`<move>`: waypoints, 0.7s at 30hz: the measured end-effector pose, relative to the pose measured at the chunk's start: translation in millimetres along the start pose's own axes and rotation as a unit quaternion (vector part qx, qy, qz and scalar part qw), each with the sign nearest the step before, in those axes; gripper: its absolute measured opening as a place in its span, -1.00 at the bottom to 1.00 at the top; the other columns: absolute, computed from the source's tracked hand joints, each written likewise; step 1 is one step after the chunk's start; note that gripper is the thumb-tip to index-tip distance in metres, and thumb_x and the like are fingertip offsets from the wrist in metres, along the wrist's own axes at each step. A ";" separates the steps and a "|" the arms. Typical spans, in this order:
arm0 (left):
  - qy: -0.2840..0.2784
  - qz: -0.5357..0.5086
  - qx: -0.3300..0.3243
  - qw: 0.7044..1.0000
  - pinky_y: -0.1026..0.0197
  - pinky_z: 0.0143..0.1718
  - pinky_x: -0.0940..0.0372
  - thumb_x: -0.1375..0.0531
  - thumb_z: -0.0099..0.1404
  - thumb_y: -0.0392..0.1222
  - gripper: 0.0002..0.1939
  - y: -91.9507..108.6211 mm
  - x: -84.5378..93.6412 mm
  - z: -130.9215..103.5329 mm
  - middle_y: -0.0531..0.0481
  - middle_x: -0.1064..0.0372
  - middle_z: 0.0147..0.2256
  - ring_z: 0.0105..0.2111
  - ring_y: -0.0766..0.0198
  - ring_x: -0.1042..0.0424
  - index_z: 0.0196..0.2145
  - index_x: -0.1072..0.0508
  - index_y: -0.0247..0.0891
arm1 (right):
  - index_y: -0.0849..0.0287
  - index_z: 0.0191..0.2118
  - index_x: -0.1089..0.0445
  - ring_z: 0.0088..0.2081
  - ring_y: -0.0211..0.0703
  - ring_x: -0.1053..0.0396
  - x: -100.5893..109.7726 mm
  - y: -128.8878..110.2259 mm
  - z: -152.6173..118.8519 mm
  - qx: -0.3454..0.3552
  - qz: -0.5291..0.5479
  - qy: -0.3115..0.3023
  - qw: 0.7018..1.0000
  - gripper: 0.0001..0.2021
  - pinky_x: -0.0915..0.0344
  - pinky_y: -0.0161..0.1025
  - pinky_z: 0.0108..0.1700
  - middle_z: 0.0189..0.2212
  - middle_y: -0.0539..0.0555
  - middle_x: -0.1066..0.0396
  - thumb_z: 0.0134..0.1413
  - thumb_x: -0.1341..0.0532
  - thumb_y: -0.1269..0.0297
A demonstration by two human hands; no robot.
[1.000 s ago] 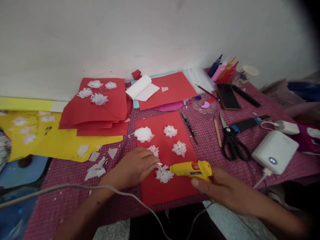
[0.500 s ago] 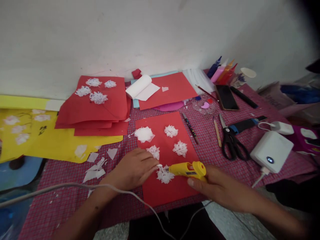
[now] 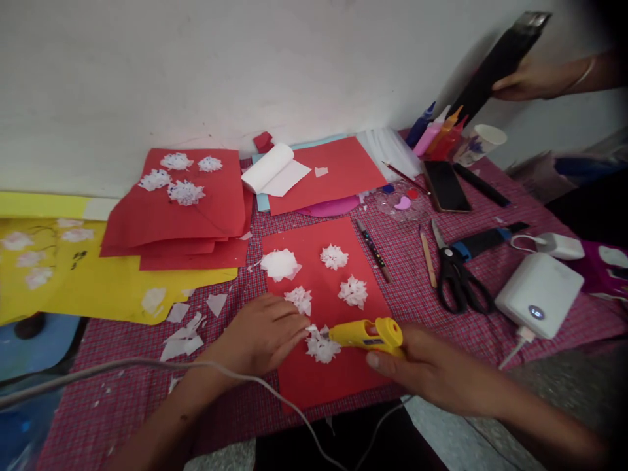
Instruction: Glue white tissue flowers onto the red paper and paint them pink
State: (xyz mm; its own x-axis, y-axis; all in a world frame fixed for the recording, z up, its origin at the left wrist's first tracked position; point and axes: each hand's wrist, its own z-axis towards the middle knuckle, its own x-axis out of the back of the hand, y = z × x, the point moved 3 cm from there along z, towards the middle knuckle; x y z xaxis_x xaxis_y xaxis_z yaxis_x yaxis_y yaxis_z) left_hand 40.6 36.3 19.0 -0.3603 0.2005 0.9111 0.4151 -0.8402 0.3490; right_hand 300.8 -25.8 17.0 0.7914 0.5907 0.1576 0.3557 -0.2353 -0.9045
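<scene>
My right hand [image 3: 417, 360] grips a yellow glue gun [image 3: 366, 333] with its nozzle pointing left. The nozzle tip is at the top of a white paper flower [image 3: 324, 347] on a red paper sheet [image 3: 343, 379]. Beside that tip, my left hand [image 3: 267, 330] has its fingers closed around a small bit of white paper [image 3: 311, 328], largely hidden by the fingertips. More crumpled white flowers lie on the same sheet: one flower [image 3: 299, 299] close to my left fingers, two on the right side. At the upper left is a flatter white paper stack [image 3: 280, 264].
A white cable [image 3: 235, 374] crosses over my left forearm. Scissors [image 3: 454, 275], a power bank [image 3: 540, 297] and a phone [image 3: 446, 186] lie at right. Another person's hand [image 3: 527, 78] holds a long black object [image 3: 495, 69] above the paint bottles [image 3: 439, 134]. Red sheets with flowers [image 3: 171, 222] lie at left.
Another person's hand has come into view at the upper right with a long black object. The paper cup there has tipped more upright. My hands have barely moved.
</scene>
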 end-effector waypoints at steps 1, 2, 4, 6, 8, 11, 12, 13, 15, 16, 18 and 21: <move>-0.002 0.001 -0.002 1.000 0.14 -0.19 -0.37 -0.07 0.50 -0.19 -0.80 0.3 0.1 0.5 -0.01 -0.53 -0.26 -0.27 0.24 -0.48 -0.15 -0.49 -0.24 | 0.02 -0.07 -0.57 -0.34 -0.14 -0.38 -0.1 -0.6 0.4 0.002 0.001 -0.002 1.000 -0.72 -0.40 -0.26 -0.27 -0.39 0.00 -0.48 0.34 -0.19 0.02; -0.002 0.002 -0.003 1.000 0.14 -0.20 -0.37 -0.07 0.50 -0.19 -0.80 0.5 0.3 0.8 0.00 -0.53 -0.26 -0.27 0.24 -0.48 -0.16 -0.49 -0.24 | 0.02 -0.07 -0.57 -0.33 -0.14 -0.39 0.0 -1.2 0.5 0.005 0.001 -0.001 1.000 -0.72 -0.41 -0.26 -0.27 -0.38 0.00 -0.48 0.33 -0.20 0.02; -0.004 0.003 -0.002 1.000 0.15 -0.20 -0.36 -0.07 0.50 -0.19 -0.80 0.5 0.1 1.0 0.00 -0.53 -0.27 -0.28 0.25 -0.49 -0.17 -0.49 -0.24 | 0.01 -0.06 -0.57 -0.32 -0.13 -0.40 0.8 -2.2 0.4 0.008 0.001 0.005 1.000 -0.72 -0.41 -0.25 -0.26 -0.37 0.00 -0.49 0.32 -0.21 0.02; -0.007 0.006 0.000 1.000 0.16 -0.19 -0.36 -0.07 0.50 -0.20 -0.79 0.2 -0.5 0.6 0.00 -0.53 -0.27 -0.28 0.26 -0.49 -0.16 -0.50 -0.24 | 0.01 -0.06 -0.57 -0.31 -0.12 -0.40 2.0 -2.8 0.0 0.011 0.001 0.011 1.000 -0.72 -0.42 -0.25 -0.26 -0.39 0.00 -0.49 0.31 -0.21 0.02; -0.010 0.007 0.002 1.000 0.16 -0.19 -0.37 -0.07 0.50 -0.19 -0.78 -0.1 -1.0 0.1 0.00 -0.53 -0.27 -0.28 0.26 -0.49 -0.16 -0.51 -0.23 | 0.01 -0.07 -0.58 -0.31 -0.11 -0.40 2.8 -3.0 -0.3 0.013 0.000 0.012 1.000 -0.72 -0.42 -0.25 -0.26 -0.40 0.00 -0.48 0.31 -0.21 0.02; -0.013 0.007 0.003 1.000 0.16 -0.19 -0.37 -0.05 0.51 -0.17 -0.77 -0.2 -1.3 -0.2 0.00 -0.53 -0.26 -0.27 0.27 -0.48 -0.16 -0.50 -0.23 | 0.01 -0.09 -0.58 -0.34 -0.13 -0.39 3.2 -3.1 -0.3 0.014 -0.005 0.011 1.000 -0.73 -0.41 -0.26 -0.28 -0.42 0.00 -0.48 0.31 -0.21 0.01; -0.014 0.007 0.003 1.000 0.16 -0.18 -0.37 -0.05 0.51 -0.17 -0.77 -0.1 -1.3 -0.1 0.00 -0.53 -0.26 -0.27 0.27 -0.48 -0.15 -0.50 -0.23 | 0.01 -0.10 -0.58 -0.35 -0.13 -0.39 3.2 -3.1 -0.1 0.015 -0.006 0.011 1.000 -0.73 -0.41 -0.26 -0.29 -0.42 -0.01 -0.48 0.30 -0.22 0.01; -0.013 0.007 0.004 1.000 0.16 -0.18 -0.37 -0.05 0.52 -0.17 -0.77 -0.1 -1.2 0.0 0.00 -0.53 -0.26 -0.27 0.27 -0.48 -0.15 -0.50 -0.23 | 0.00 -0.11 -0.58 -0.35 -0.14 -0.38 3.1 -3.2 0.1 0.016 -0.007 0.011 1.000 -0.74 -0.40 -0.27 -0.29 -0.43 -0.01 -0.48 0.30 -0.22 0.01; -0.011 0.005 0.002 1.000 0.16 -0.18 -0.37 -0.05 0.52 -0.17 -0.77 0.0 -1.0 0.3 0.00 -0.53 -0.26 -0.27 0.27 -0.48 -0.15 -0.50 -0.23 | 0.00 -0.13 -0.59 -0.35 -0.14 -0.38 2.9 -3.4 0.5 0.017 -0.008 0.012 1.000 -0.74 -0.40 -0.26 -0.29 -0.43 -0.02 -0.47 0.30 -0.22 0.01; -0.011 0.004 0.002 1.000 0.16 -0.18 -0.37 -0.05 0.52 -0.17 -0.78 0.0 -1.0 0.4 0.00 -0.53 -0.26 -0.27 0.27 -0.48 -0.15 -0.49 -0.23 | 0.01 -0.13 -0.59 -0.35 -0.14 -0.38 2.8 -3.5 0.6 0.016 -0.010 0.012 1.000 -0.74 -0.40 -0.26 -0.29 -0.43 -0.02 -0.48 0.30 -0.22 0.02; -0.013 0.000 0.002 1.000 0.16 -0.19 -0.36 -0.05 0.51 -0.18 -0.78 -0.3 -1.2 0.4 0.00 -0.53 -0.26 -0.27 0.26 -0.48 -0.15 -0.49 -0.23 | 0.02 -0.14 -0.59 -0.35 -0.14 -0.39 2.7 -3.7 0.7 0.014 -0.015 0.011 1.000 -0.74 -0.40 -0.26 -0.28 -0.42 -0.01 -0.48 0.31 -0.21 0.02; -0.013 -0.003 0.001 1.000 0.15 -0.20 -0.35 -0.06 0.51 -0.18 -0.79 -0.7 -1.6 0.2 0.00 -0.53 -0.26 -0.27 0.25 -0.47 -0.15 -0.49 -0.23 | 0.03 -0.14 -0.58 -0.36 -0.15 -0.38 2.8 -4.0 0.3 0.016 -0.018 0.012 1.000 -0.74 -0.40 -0.26 -0.28 -0.43 -0.01 -0.48 0.31 -0.21 0.02</move>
State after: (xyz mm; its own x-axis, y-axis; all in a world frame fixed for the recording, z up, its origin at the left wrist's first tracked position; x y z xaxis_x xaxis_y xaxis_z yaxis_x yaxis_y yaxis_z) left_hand 41.0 36.7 17.4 -0.3400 0.2183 0.9147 0.4155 -0.8377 0.3544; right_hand 301.5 -22.9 20.9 0.7901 0.5800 0.1984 0.3681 -0.1901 -0.9102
